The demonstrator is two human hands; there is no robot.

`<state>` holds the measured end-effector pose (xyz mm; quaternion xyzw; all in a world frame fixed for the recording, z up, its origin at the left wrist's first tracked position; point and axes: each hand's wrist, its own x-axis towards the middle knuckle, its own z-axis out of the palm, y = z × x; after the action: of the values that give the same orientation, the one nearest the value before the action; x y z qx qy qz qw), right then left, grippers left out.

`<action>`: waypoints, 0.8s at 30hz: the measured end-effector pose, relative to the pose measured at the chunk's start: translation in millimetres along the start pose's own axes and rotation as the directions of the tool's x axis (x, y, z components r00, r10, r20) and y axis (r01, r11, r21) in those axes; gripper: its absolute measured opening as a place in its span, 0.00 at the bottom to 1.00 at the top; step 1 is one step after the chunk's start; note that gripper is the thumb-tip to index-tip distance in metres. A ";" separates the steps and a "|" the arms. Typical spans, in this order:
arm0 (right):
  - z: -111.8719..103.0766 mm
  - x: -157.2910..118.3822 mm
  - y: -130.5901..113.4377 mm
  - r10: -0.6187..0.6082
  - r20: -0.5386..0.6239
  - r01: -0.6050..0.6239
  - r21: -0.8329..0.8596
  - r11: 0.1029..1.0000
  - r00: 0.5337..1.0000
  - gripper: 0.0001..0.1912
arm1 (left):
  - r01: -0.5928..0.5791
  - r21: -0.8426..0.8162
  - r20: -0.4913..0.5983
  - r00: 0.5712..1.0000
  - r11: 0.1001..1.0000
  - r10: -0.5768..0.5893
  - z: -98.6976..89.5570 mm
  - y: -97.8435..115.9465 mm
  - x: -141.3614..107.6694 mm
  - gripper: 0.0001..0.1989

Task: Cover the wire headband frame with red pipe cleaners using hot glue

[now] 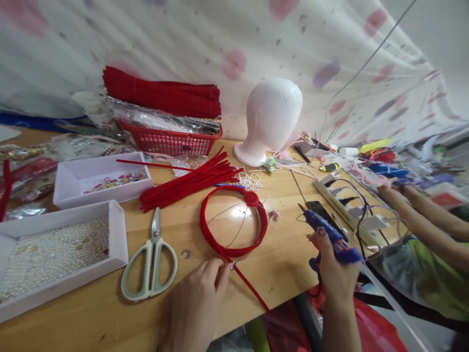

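Near the front edge of the table, my left hand [205,288] is closed with its fingertips at the bottom of a red fuzzy hoop [205,229], pinching the red stem [251,287] that trails from it. A round red disc [251,199] sits at the hoop's top, and thin wires cross its inside. Over the table's right front edge, my right hand [335,269] is wrapped round a blue glue gun [330,233], whose nozzle points up and left, apart from the hoop. A bundle of red stems [190,183] lies behind the hoop.
Scissors [151,266] lie left of my left hand. Farther left are white trays of pearls [119,230] and gems [104,168]. A red basket [172,142] and a white foam head [273,115] stand behind. Right are a power strip [344,210], cables and another person's arms [425,227].
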<state>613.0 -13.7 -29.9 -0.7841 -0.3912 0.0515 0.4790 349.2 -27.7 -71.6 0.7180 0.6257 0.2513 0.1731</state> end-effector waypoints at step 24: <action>-5.7 44.4 24.3 -0.013 0.117 0.055 -0.358 0.932 0.993 0.31 | -0.158 0.012 -0.101 0.982 0.987 0.158 6.0 -6.1 -1.8 0.16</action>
<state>660.0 6.0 -33.1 -0.8477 -0.4340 0.0148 0.3048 347.5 -28.1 -80.2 0.7520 0.5752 0.2990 0.1192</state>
